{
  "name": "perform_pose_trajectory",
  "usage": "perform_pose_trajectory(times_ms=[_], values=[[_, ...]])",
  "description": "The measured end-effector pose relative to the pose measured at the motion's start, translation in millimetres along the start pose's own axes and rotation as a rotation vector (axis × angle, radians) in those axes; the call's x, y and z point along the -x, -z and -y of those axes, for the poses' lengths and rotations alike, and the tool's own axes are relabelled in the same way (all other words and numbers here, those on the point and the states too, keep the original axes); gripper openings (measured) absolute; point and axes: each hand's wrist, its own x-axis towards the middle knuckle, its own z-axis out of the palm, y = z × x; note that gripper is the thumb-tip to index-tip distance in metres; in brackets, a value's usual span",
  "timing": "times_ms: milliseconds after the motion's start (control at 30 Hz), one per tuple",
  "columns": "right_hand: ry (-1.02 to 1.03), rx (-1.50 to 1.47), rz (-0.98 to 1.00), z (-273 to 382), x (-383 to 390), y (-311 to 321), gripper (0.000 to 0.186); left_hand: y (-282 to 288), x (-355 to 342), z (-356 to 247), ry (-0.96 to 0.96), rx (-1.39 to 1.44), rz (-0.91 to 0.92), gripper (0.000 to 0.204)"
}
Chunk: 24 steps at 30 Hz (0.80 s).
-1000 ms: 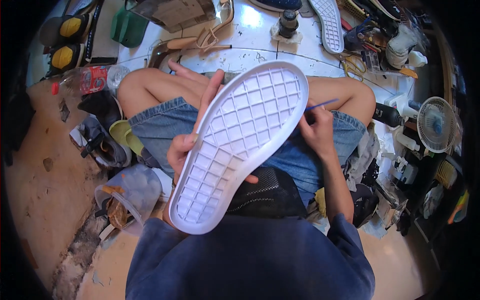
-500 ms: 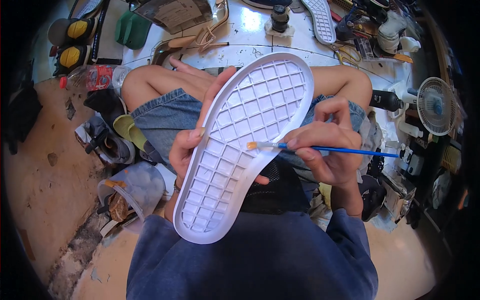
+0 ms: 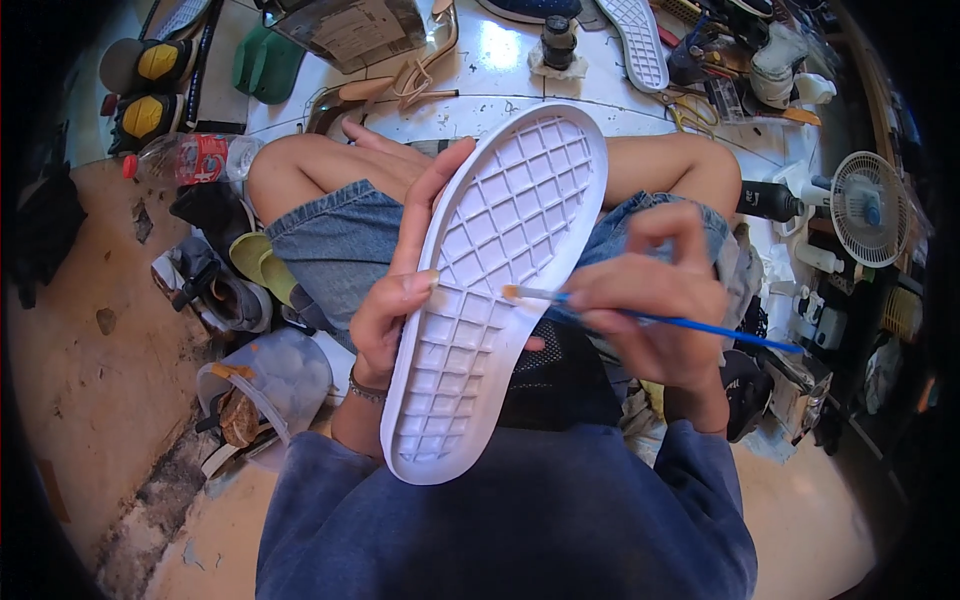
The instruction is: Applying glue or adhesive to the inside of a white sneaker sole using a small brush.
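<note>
A white shoe sole (image 3: 515,215) with a raised grid inside its rim is held up in front of my lap, its broad end up and away from me. My left hand (image 3: 395,300) grips it by the left edge, thumb over the rim and other fingers partly behind it. Between the fingers of my right hand (image 3: 655,295) is a slim blue paintbrush (image 3: 690,324). Its pale bristles are at the sole's narrow middle, by the right rim; whether they touch is hard to tell. The right hand is slightly smeared by motion.
A second white sole (image 3: 635,45) and a dark jar (image 3: 560,45) lie on the tiles ahead. To the left are a plastic bottle (image 3: 195,158), worn shoes and a clear bucket (image 3: 265,385). On the right stand a small fan (image 3: 868,210), a black bottle (image 3: 770,200) and yellow-handled scissors (image 3: 692,112).
The sole has turned more upright, its lower end swinging right. My right hand has shifted slightly, tilting the brush so its handle end sits lower.
</note>
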Motion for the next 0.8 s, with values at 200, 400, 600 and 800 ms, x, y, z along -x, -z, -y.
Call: perform_pose_trajectory(times_ms=[200, 400, 600, 800], values=[[0.001, 0.079, 0.039, -7.0, -3.2, 1.5, 0.017, -5.4, 2.5, 1.8, -0.035, -0.226, -0.141, 0.101], [-0.027, 0.066, -0.032, -24.0, -4.5, 8.4, 0.017, -4.6, 3.2, 2.9, -0.028, -0.150, -0.128, 0.099], [0.000, 0.108, -0.012, -21.1, -1.9, 5.1, 0.019, -4.8, 4.5, 4.1, -0.048, -0.128, -0.108, 0.099], [0.009, 0.113, -0.011, -15.2, -2.6, -3.3, 0.018, -10.6, 4.2, 6.3, -0.061, -0.166, -0.132, 0.099]])
